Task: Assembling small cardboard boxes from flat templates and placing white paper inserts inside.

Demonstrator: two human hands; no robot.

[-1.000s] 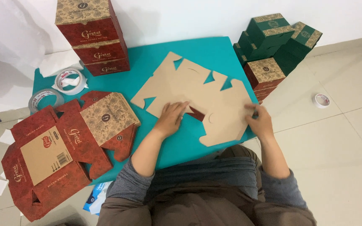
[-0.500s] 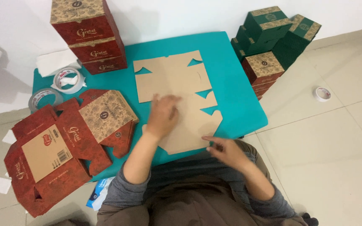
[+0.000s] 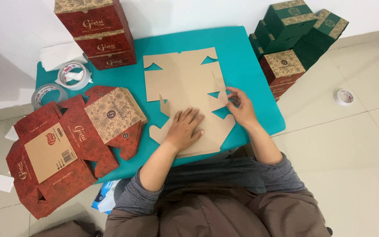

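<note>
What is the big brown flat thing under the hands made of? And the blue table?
The flat box blank looks like plain brown cardboard: matte, with cut notches and fold lines. The table has a smooth teal top, maybe plastic or laminate; I cannot tell which.

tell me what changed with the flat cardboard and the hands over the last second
The flat brown cardboard sheet was turned from slanting across the teal table to lying lengthwise, away from the person. The right hand shifted to pinch a flap on its right edge; the left hand still presses it flat. Boxes and tape rolls stayed put.
</note>
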